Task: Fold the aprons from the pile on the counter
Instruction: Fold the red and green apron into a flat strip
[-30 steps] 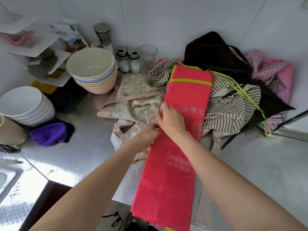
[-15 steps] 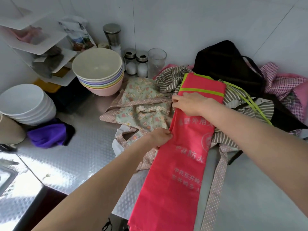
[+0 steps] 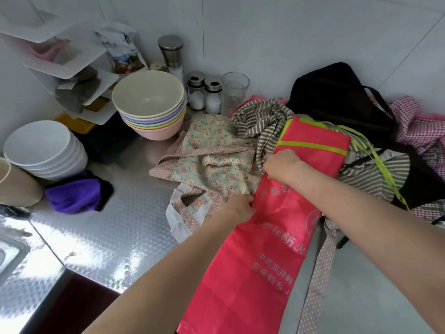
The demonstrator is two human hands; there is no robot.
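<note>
A red apron [image 3: 269,249] with a lime-green band and white lettering lies as a long narrow strip, folded lengthwise, its lower end hanging over the counter's front edge. My left hand [image 3: 239,208] pinches its left edge at mid-length. My right hand [image 3: 280,163] grips the same edge higher up, just below the green band. Under and around it lies the pile: a floral apron [image 3: 214,153], a brown-striped apron [image 3: 260,119], a black apron [image 3: 337,97] and a pink checked apron [image 3: 416,126].
Stacked pastel bowls [image 3: 150,102] stand behind the floral apron, white bowls [image 3: 43,148] and a purple cloth [image 3: 74,195] at the left. Shakers [image 3: 204,95] and a glass [image 3: 234,92] stand by the wall. The steel counter [image 3: 115,227] meets a sink at the far left.
My right hand has slid up the red apron's left edge, away from my left hand, to just below the green band. My left hand stays on the edge at mid-length.
</note>
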